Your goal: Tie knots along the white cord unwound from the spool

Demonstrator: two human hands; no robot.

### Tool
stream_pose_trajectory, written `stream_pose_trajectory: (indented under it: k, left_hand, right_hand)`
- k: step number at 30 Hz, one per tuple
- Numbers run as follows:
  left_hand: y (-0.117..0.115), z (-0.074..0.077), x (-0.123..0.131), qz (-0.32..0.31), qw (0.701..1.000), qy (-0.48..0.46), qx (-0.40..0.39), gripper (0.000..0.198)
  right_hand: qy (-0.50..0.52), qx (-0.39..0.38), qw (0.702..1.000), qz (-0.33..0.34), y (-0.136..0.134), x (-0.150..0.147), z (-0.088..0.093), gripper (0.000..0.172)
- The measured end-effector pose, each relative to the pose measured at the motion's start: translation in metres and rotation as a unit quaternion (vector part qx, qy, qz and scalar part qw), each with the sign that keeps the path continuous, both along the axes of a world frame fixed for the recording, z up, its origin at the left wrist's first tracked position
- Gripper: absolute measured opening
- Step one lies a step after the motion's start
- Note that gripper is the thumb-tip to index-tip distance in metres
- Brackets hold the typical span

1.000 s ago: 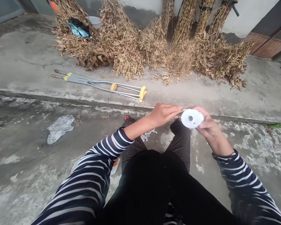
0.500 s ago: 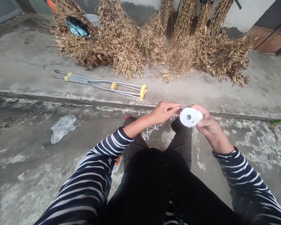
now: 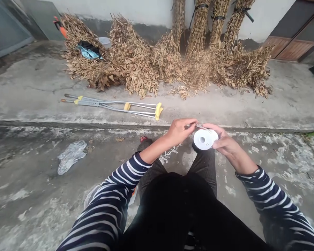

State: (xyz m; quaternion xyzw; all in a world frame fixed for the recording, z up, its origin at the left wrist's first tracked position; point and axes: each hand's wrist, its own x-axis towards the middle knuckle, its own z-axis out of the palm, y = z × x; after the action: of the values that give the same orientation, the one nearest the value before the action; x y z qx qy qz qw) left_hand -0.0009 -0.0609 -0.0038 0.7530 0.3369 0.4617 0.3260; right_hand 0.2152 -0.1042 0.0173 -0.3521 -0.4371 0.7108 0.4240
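Note:
My right hand [image 3: 224, 141] is wrapped round a white spool [image 3: 198, 140], thumb at its near side and fingers over the far side. The spool's round end with a centre hole and a dark printed mark faces me. From its top a thin pale strand [image 3: 204, 128] runs leftward to my left hand [image 3: 178, 131], whose thumb and forefinger are pinched on the strand's end. Below the hands, a tangle of white cord [image 3: 167, 154] lies on the ground between my feet.
A pair of crutches [image 3: 112, 105] lies on the raised concrete ledge ahead. Dry plant bundles [image 3: 136, 62] are heaped against the wall behind it. A crumpled clear plastic bag [image 3: 71, 157] is on the ground at left. The ledge's edge [image 3: 125, 126] runs across in front of my feet.
The view has tilted upward a little. The spool and my right hand have shifted slightly left, and more of the strand shows between my two hands.

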Motion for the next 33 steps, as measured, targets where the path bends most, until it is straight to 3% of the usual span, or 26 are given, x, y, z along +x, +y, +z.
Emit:
stream_pose_trajectory:
  k: [9, 17, 28, 33]
  left_hand:
    - [-0.001, -0.013, 0.010, 0.038, 0.997, -0.044, 0.040, 0.018]
    - [-0.007, -0.018, -0.001, 0.036, 0.997, -0.015, 0.063, 0.022]
    - [-0.006, -0.037, -0.008, -0.001, 0.990, 0.018, 0.140, 0.029]
    - [-0.007, -0.035, -0.007, 0.041, 0.979, 0.064, 0.190, 0.033]
  right_hand:
    - [-0.024, 0.025, 0.999, 0.018, -0.002, -0.006, 0.000, 0.073]
    - [-0.030, 0.035, 0.997, 0.054, -0.002, -0.007, 0.007, 0.093]
    - [-0.038, 0.009, 0.999, 0.029, 0.000, -0.005, 0.008, 0.082]
    - [-0.051, 0.027, 0.997, 0.051, 0.002, -0.006, 0.005, 0.072]
